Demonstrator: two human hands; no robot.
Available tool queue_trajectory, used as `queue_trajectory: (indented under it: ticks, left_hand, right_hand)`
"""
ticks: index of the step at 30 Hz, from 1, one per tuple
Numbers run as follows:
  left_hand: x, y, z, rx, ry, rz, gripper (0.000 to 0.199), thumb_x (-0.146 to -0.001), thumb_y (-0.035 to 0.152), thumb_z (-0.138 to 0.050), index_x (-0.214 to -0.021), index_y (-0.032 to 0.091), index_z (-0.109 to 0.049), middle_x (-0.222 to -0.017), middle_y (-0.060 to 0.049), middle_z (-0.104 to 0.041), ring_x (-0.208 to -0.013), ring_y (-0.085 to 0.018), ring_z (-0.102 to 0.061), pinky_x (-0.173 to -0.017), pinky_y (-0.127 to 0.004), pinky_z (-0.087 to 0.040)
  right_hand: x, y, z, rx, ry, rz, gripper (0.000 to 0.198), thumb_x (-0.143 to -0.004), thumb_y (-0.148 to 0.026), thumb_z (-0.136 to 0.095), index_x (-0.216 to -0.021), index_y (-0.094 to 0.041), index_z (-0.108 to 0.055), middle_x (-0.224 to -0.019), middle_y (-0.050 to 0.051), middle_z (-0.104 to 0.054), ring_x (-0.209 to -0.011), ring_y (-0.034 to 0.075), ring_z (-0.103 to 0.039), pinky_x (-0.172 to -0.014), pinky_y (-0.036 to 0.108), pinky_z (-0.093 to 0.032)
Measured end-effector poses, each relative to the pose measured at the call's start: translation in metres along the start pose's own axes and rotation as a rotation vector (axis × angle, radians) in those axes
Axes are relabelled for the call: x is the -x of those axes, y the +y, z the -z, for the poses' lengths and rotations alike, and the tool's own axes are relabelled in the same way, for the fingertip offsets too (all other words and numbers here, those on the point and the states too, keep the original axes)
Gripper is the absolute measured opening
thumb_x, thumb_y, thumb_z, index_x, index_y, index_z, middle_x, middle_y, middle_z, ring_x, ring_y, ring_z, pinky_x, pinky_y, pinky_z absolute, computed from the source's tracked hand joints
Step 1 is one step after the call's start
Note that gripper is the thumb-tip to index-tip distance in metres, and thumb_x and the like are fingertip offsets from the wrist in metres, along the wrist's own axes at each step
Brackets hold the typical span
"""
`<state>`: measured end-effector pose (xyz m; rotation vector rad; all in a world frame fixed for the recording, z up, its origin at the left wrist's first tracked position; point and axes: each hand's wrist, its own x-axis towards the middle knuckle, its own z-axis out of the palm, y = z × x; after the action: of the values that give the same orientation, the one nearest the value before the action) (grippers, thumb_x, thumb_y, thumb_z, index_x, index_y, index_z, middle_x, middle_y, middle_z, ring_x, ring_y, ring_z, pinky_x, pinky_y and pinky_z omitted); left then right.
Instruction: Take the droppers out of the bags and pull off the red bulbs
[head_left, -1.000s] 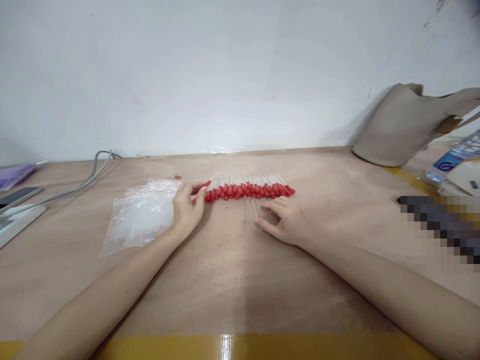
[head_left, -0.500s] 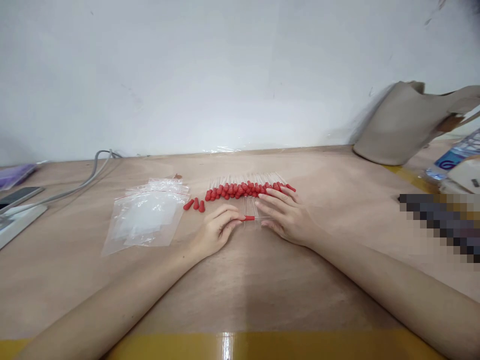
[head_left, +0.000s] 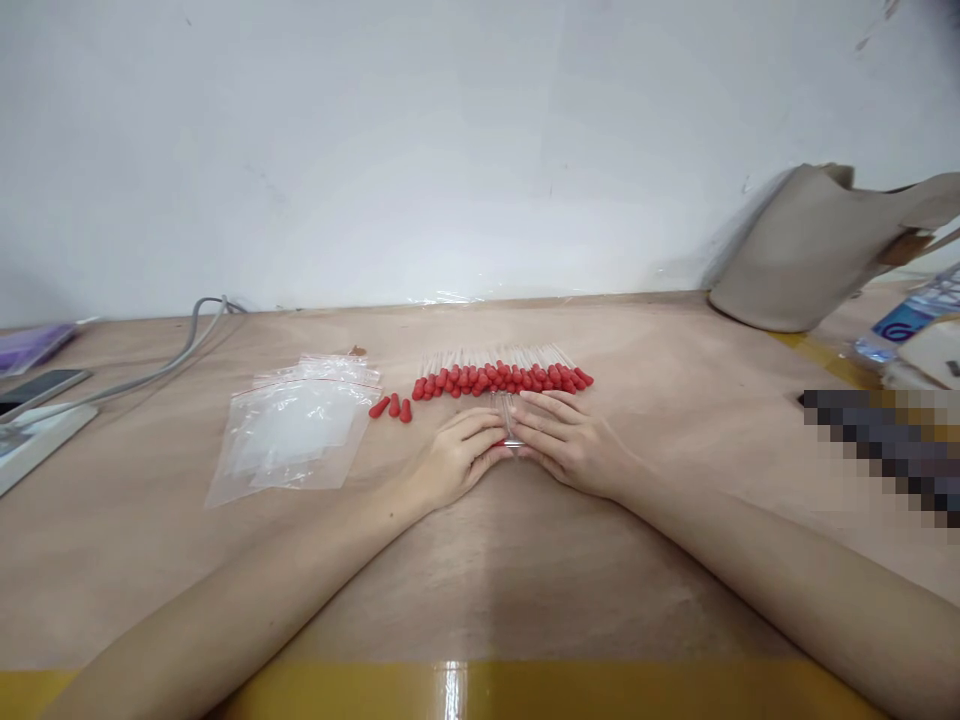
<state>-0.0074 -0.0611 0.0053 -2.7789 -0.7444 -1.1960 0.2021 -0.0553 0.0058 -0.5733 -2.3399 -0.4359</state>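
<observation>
Left grip (head_left: 466,458), right grip (head_left: 568,445) narrow on red-capped tube (head_left: 514,443); clear bags (head_left: 296,435) nearby, contents unclear

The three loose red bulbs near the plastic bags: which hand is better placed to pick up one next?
Probably the left hand: it is nearer to the loose red bulbs, though it holds a red piece. The right hand is farther away, at the thin clear tube.

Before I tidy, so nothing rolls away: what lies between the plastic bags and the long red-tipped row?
Three loose red bulbs lie there, in the head view.
</observation>
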Motion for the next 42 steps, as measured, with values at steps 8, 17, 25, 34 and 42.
queue_trajectory:
  ticks: [8, 17, 25, 34, 42]
  left_hand:
    - [0.001, 0.001, 0.001, -0.040, 0.026, -0.041, 0.017, -0.083, 0.018, -0.055, -0.099, 0.014, -0.058, -0.115, -0.012, -0.059, -0.118, -0.022, -0.047, -0.097, -0.042, -0.044]
    - [-0.004, 0.005, 0.011, -0.142, -0.126, -0.097, 0.015, -0.086, 0.016, -0.048, -0.097, 0.014, -0.057, -0.118, -0.010, -0.058, -0.122, -0.020, -0.042, -0.106, -0.043, -0.032]
    - [-0.004, 0.009, 0.015, -0.181, -0.164, -0.111, 0.013, -0.086, 0.018, -0.048, -0.091, 0.014, -0.059, -0.119, -0.008, -0.058, -0.126, -0.023, -0.037, -0.106, -0.044, -0.031]
    - [-0.001, 0.008, 0.018, -0.178, -0.208, -0.102, 0.015, -0.087, 0.019, -0.046, -0.090, 0.013, -0.059, -0.115, -0.008, -0.061, -0.124, -0.022, -0.040, -0.107, -0.043, -0.030]
    - [0.001, 0.006, 0.018, -0.176, -0.224, -0.099, 0.015, -0.088, 0.021, -0.046, -0.091, 0.013, -0.058, -0.113, -0.008, -0.062, -0.123, -0.021, -0.042, -0.106, -0.043, -0.032]
  right_hand:
    - [0.002, 0.000, -0.007, -0.066, 0.031, 0.011, 0.029, -0.086, -0.023, -0.051, -0.110, -0.008, -0.058, -0.113, 0.012, -0.061, -0.112, 0.022, -0.052, -0.096, 0.036, -0.045]
    - [0.000, -0.004, -0.003, -0.002, 0.075, 0.094, 0.020, -0.085, -0.019, -0.052, -0.099, -0.009, -0.062, -0.102, 0.011, -0.066, -0.102, 0.019, -0.059, -0.095, 0.035, -0.048]
    - [0.001, -0.001, 0.002, 0.015, 0.074, 0.188, 0.020, -0.084, -0.018, -0.053, -0.099, -0.007, -0.060, -0.104, 0.014, -0.065, -0.107, 0.020, -0.056, -0.097, 0.034, -0.047]
    - [0.002, -0.002, 0.007, 0.024, 0.063, 0.225, 0.022, -0.083, -0.015, -0.055, -0.102, -0.005, -0.058, -0.107, 0.015, -0.063, -0.110, 0.021, -0.054, -0.098, 0.036, -0.047]
    - [0.007, -0.002, 0.010, 0.009, 0.050, 0.235, 0.025, -0.084, -0.012, -0.053, -0.107, -0.005, -0.057, -0.110, 0.015, -0.062, -0.116, 0.022, -0.048, -0.099, 0.038, -0.045]
